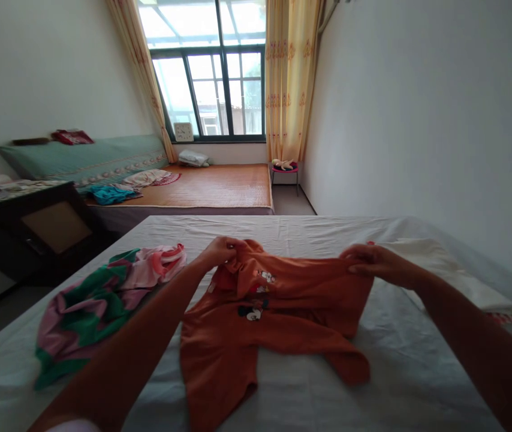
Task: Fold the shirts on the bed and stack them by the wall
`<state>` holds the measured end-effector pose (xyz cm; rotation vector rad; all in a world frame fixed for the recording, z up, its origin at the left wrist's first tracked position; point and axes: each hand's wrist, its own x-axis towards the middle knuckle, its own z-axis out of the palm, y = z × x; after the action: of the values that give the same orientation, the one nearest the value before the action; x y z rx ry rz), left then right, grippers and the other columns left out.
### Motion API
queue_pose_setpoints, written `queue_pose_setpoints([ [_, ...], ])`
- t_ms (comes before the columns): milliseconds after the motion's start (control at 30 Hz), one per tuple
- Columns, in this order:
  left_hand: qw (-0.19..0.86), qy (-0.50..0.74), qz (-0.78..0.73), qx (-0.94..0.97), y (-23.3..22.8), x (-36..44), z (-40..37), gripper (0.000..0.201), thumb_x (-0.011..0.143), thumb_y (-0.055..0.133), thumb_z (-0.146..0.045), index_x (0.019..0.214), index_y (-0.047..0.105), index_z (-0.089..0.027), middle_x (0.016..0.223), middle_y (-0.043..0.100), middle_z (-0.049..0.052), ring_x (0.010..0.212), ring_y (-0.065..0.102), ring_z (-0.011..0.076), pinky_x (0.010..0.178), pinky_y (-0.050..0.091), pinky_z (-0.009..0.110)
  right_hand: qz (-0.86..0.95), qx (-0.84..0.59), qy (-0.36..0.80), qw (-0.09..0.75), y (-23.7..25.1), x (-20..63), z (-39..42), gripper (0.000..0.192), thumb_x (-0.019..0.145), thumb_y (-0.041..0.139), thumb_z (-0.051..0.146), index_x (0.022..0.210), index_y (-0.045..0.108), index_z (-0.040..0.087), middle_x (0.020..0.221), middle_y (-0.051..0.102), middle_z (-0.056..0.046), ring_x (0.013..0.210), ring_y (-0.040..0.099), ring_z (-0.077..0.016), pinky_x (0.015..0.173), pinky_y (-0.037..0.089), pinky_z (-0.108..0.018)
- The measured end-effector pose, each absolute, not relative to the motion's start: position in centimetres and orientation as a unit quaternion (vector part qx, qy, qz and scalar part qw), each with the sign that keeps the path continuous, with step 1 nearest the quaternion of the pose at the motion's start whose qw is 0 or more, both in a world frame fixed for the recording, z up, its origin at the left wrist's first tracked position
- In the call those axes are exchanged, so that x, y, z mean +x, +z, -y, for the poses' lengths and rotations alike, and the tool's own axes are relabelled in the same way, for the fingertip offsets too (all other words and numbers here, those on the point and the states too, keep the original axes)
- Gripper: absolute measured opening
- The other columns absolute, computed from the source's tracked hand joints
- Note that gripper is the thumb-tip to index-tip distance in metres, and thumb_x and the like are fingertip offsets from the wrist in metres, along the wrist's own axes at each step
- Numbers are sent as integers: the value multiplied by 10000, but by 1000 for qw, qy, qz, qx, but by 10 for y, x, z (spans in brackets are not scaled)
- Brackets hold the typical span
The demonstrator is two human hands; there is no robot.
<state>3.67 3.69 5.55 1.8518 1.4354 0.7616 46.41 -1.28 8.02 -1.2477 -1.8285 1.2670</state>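
An orange-brown long-sleeved shirt (292, 330) with cartoon mouse prints is partly spread over the white-sheeted surface (310, 390). At the collar end, my left hand (223, 251) is closed, pinching the cloth. My right hand (366, 263) pinches the shirt's far right corner, so the upper edge is drawn out between both hands and raised a little. The sleeves lie loosely toward me, one at lower left and one at right. Folds hide part of the collar.
Left of the shirt lies a crumpled green and pink garment (98, 306). A white garment with red trim (445, 270) lies at right near the wall. Beyond stand a mat-covered bed (220, 186), a dark cabinet (22, 222) and a small pink stool (285, 170).
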Motion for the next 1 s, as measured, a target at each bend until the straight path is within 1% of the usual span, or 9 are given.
queue_pose_setpoints([
  [100,238,372,-565,697,73,47,-73,515,650,490,-141,1124,691,-156,882,717,43,713,632,172,659,508,264,633,-509,419,406,82,475,-29,539,562,805,422,1018,660,174,864,704,-56,805,636,-213,712,519,-338],
  [200,135,402,-582,694,78,58,-104,542,658,514,-122,1181,653,-161,1137,657,80,952,624,218,862,499,323,615,-563,235,499,71,473,-70,500,606,753,397,1023,640,145,965,688,-103,857,636,-227,772,518,-387],
  [267,92,403,-594,690,74,61,-110,558,650,537,-108,1199,633,-146,1276,574,105,1103,562,244,965,451,352,628,-584,109,502,62,468,-81,483,645,710,353,1066,628,129,1065,656,-144,923,617,-253,791,514,-420],
  [333,107,383,-582,709,69,57,-99,516,685,535,-126,1191,633,-151,1274,575,103,1124,549,240,983,439,363,677,-570,62,462,57,464,-71,440,689,669,321,1092,632,148,1115,638,-141,967,601,-259,813,509,-426],
  [467,266,226,-440,828,63,26,-35,339,783,526,-218,1082,687,-210,1124,664,57,1059,588,219,906,482,331,807,-473,226,271,54,461,6,225,784,606,334,956,693,218,937,693,-49,825,634,-203,770,519,-347],
  [533,330,141,-364,859,65,6,3,261,798,566,-239,1012,713,-210,1119,664,67,1042,596,213,933,462,318,831,-419,330,160,54,463,54,210,779,631,337,952,692,236,915,693,-29,805,638,-190,742,518,-308],
  [600,372,76,-318,869,66,-13,37,271,780,623,-242,1038,704,-226,1178,632,74,1052,589,215,939,457,308,835,-393,370,106,50,464,93,293,708,704,309,989,679,234,936,683,-30,831,633,-195,750,511,-292],
  [767,334,27,-299,893,56,-26,79,461,710,669,-149,1150,642,-287,1280,545,45,1214,475,241,1057,353,351,843,-435,292,123,27,462,129,421,712,556,94,1097,637,242,1086,643,-57,1007,585,-214,894,456,-326],
  [1000,278,97,-401,868,47,-4,88,168,821,577,-204,923,709,-226,942,666,27,907,598,167,841,442,242,842,-451,226,193,31,479,118,202,826,500,175,917,674,221,952,672,-72,951,583,-223,855,448,-334],
])
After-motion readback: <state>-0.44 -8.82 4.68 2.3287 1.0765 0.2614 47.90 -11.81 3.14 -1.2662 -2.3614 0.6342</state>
